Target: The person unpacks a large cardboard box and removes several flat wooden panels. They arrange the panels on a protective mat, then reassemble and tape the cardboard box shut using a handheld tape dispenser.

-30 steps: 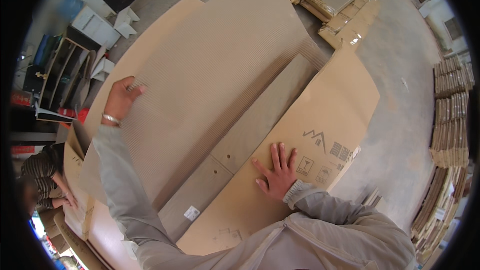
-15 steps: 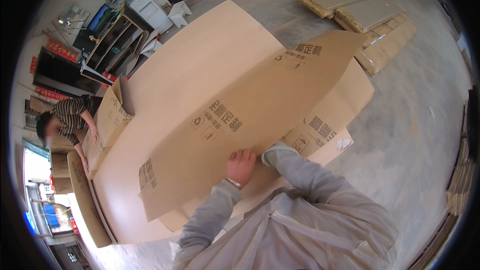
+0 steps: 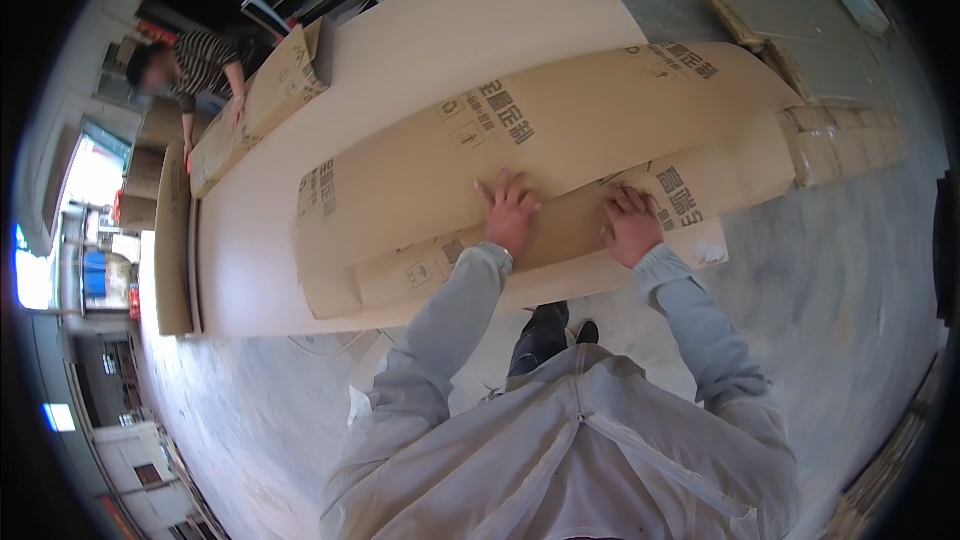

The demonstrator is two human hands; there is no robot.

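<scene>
A long sheet of brown printed cardboard (image 3: 420, 180) lies in front of me, its near part folded over on itself. My left hand (image 3: 512, 215) rests on the fold's near edge, fingers spread on the cardboard. To its right, my right hand (image 3: 634, 228) lies palm down on the lower layer, fingers stretched out and slightly bent. Neither hand grips anything. Beneath the cardboard is a large pale board (image 3: 400, 60) like a tabletop, which sticks out past it at the back, the left and the near side.
At the far left, a person in a striped top (image 3: 208, 65) presses both hands on a long folded carton (image 3: 265, 110). A curled cardboard piece (image 3: 173, 250) hangs at the board's left end. Flat taped packages (image 3: 840, 145) lie on the floor at right; stacked cardboard (image 3: 890, 450) stands lower right.
The raised cardboard flap has come down and lies flatter. My right hand, hidden under it before, now shows on top; my left hand has opened out. The view has shifted.
</scene>
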